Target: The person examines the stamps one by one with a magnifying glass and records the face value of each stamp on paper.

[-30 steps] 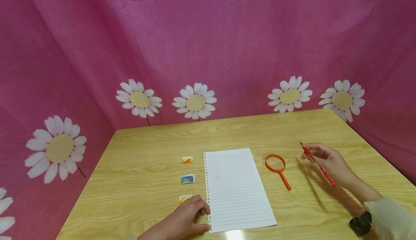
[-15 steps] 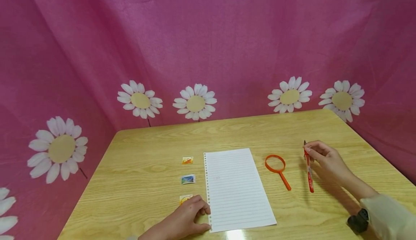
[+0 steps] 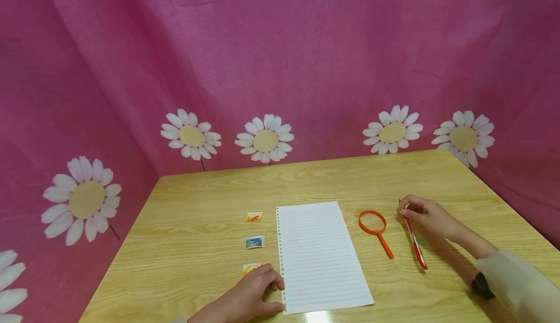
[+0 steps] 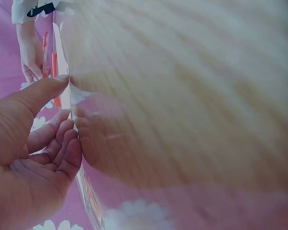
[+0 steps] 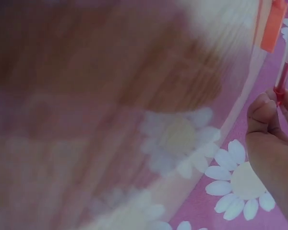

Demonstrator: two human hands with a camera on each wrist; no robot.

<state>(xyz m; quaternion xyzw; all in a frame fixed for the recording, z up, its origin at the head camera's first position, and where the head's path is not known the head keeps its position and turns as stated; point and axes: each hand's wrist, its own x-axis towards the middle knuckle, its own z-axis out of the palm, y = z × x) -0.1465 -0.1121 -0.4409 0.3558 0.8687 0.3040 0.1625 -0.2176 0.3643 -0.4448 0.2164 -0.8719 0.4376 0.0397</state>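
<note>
In the head view my right hand [image 3: 433,218] pinches a red pen [image 3: 416,249] near its tip end, low over the table at the right. The pen slants, its red end toward me; the right wrist view shows its clear barrel [image 5: 283,72] above the fingertips. My left hand [image 3: 251,294] rests at the lower left edge of a lined sheet of paper [image 3: 323,260], thumb and fingertips touching the punched margin. Faint writing stands on the sheet's left part. Between sheet and right hand lies an orange magnifying glass [image 3: 384,245].
Left of the sheet, small stamp-like pictures lie in a column: a yellow one [image 3: 253,216], a blue one [image 3: 255,242], and another yellow one [image 3: 251,267] partly hidden by my left hand. The wooden table [image 3: 197,226] meets a pink daisy-print curtain [image 3: 306,70] behind.
My right hand has lowered toward the table and moved slightly left, and the pen's red end has swung left and toward me. The left hand stays on the sheet's edge.
</note>
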